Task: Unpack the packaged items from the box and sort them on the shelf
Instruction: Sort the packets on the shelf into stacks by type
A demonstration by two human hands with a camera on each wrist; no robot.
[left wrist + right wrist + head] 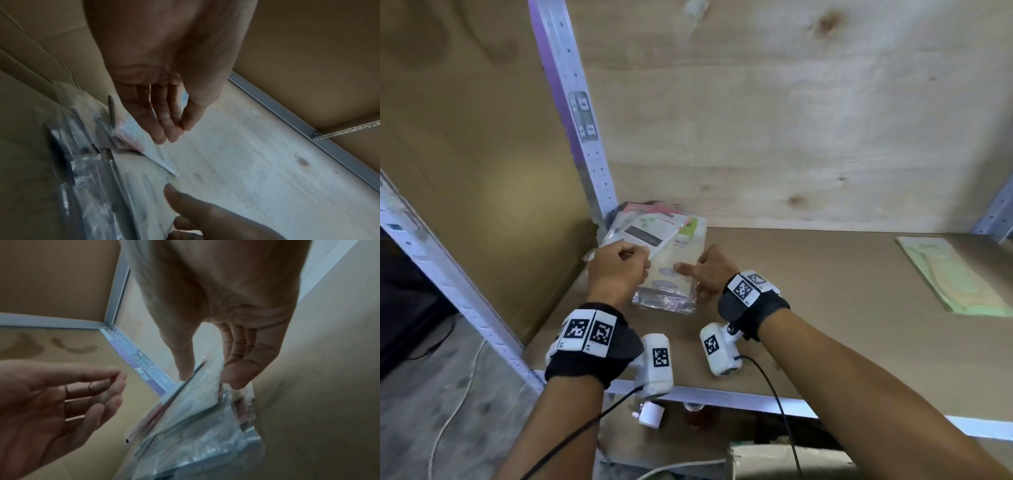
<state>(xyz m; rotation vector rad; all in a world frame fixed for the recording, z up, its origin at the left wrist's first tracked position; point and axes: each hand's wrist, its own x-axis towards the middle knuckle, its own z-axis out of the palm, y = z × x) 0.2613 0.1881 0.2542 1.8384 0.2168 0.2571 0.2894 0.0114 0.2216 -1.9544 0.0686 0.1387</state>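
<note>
Your left fingers (107,395) are loose and half-curled with nothing in them, hovering just beside the pile, so that left hand (618,270) isn't gripping anything right now. Your right hand (709,270) is the one doing the work: in the right wrist view the thumb and fingers pinch the near edge of the top packet (674,260), thumb on one face, fingers on the other. The stack of packaged items (654,236) sits on the shelf board (825,308), tucked into the back left corner against the perforated upright (589,144), and it's fanned out rather than squared up. Over on the far right there's a green flat packet (948,274) lying on its own, well apart from the pile. I can't see the box in any view, so no idea what's left in it. Handling-wise, I'd guess these are light, flat card inserts in clear plastic sleeves (205,443), so stiff in the middle but floppy and slick at the loose plastic ends. Grab by the card part, not the crinkly overhang, or it'll likely slide out of your pinch. Also the sleeves probably skate on each other, so nudging one could drag the whole fan. Maybe flatten your left palm on the pile while you square it.
</note>
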